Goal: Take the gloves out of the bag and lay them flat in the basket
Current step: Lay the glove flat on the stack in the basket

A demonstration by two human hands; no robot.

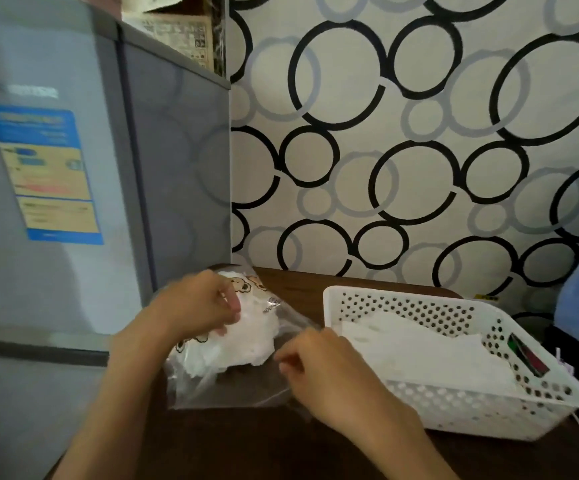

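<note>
Both hands work at the clear bag point(218, 386), which lies just left of the white basket point(488, 407). Left hand point(199, 301) grips the white gloves point(243, 344) bunched inside; right hand point(319, 362) pinches the bag's open edge nearest the basket. Step in hand: extraction. Next: draw a glove out and spread it on those already in the basket.

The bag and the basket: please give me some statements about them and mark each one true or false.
1. The bag lies left of the basket. True.
2. The basket is empty. False: white gloves lie in it.
3. The left hand is on the bag. True.
4. The basket is black. False: it is white.
5. The right hand rests inside the basket. False: it pinches the bag's edge.
</note>
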